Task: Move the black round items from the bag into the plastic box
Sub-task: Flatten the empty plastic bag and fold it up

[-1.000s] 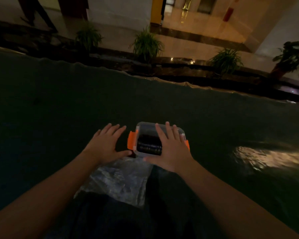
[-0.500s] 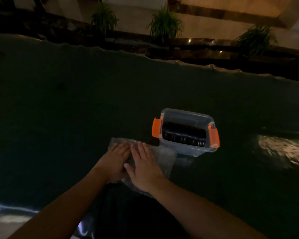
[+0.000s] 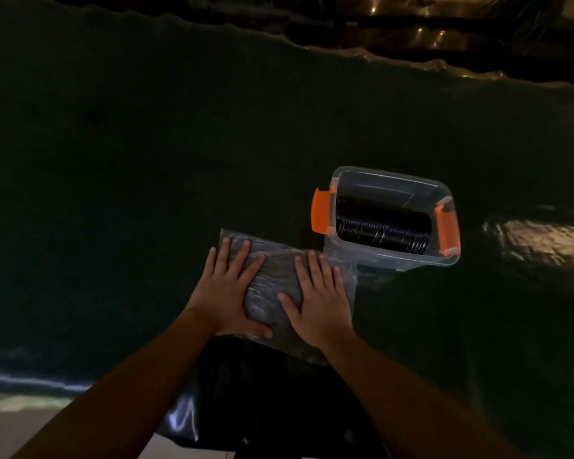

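Black round items (image 3: 383, 228): I see them stacked on edge in a row inside the clear plastic box (image 3: 395, 256), filling the near part of it; the far part looks bare. Box stands open on the dark table covering (image 3: 146, 144), an orange latch (image 3: 322, 215) on its left end and another (image 3: 448, 230) on its right. The bag (image 3: 272, 283), clear and crinkled, lies flat on the covering just near-left of the box, one corner reaching the box's near wall. I cannot tell whether anything is left in the bag. My left hand (image 3: 226, 293) lies palm down on the bag's left half, fingers spread, gripping nothing. My right hand (image 3: 318, 299) lies likewise on the right half, fingers splayed, thumb pointing toward the left hand. A bright reflection (image 3: 531, 240) sits on the covering right of the box. Scene dim.
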`<state>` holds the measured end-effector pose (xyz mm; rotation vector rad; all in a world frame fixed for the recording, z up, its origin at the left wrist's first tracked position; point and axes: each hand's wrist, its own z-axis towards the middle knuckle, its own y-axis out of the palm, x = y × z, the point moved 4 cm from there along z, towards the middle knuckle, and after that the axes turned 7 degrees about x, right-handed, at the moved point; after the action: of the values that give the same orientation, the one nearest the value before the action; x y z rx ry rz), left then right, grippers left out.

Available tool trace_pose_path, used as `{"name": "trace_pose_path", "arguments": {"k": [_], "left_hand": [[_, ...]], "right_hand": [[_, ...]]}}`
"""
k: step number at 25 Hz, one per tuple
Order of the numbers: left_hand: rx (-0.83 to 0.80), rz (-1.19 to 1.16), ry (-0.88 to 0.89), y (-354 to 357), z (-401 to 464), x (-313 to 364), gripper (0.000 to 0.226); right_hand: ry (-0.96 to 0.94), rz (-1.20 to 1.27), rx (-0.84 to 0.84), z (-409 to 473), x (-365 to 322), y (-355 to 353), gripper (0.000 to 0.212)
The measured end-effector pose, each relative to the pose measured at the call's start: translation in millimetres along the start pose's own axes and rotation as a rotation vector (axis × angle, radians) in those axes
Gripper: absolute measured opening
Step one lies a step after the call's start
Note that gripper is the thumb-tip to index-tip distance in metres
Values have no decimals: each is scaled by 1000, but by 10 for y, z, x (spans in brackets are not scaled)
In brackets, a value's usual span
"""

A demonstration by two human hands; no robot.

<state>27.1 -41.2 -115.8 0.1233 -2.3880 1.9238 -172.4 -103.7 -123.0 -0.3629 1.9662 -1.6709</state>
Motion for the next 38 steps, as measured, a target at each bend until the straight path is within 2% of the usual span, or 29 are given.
{"name": "trace_pose_path", "arguments": {"k": [4, 7, 9, 12, 14, 19, 23, 25, 29, 31, 33, 35, 38], "left_hand": [[-14, 9, -41, -54, 16, -74, 147], [-85, 53, -36, -160, 44, -79, 140], [-27, 18, -45, -320, 142, -40, 122], [47, -60, 44, -552, 488, 134, 77], [-41, -48, 109, -649, 719, 289, 60], [-156, -14, 111, -839, 923, 518, 28], [-272, -200, -3, -1110, 606, 552, 7], [-200, -311, -27, -1360, 301, 587, 5], [87, -469, -49, -2015, -405, 799, 5], [239, -613, -97, -2350, -776, 982, 9], [393, -762, -120, -2677, -1121, 1195, 13], [514, -923, -126, -2937, -1448, 1469, 13], [670, -1095, -140, -3212, -1872, 1782, 10]], "right_hand": [[13, -6, -11, -94, 207, -46, 86], [118, -37, -33, -246, 467, -96, 85], [201, -20, -53, -380, 661, -148, 84], [307, 82, -43, -591, 896, -260, 87], [358, 136, -24, -732, 982, -363, 89], [347, 243, 25, -982, 984, -662, 93], [352, 369, -4, -1135, 939, -828, 85], [311, 399, 23, -1243, 898, -897, 76], [243, 522, 118, -1539, 810, -1044, 57], [260, 655, 120, -1692, 769, -1141, 44], [315, 900, 58, -1778, 675, -1308, 33], [368, 1127, -25, -1826, 567, -1618, 40], [341, 1375, -74, -1747, 365, -2236, 54]]}}
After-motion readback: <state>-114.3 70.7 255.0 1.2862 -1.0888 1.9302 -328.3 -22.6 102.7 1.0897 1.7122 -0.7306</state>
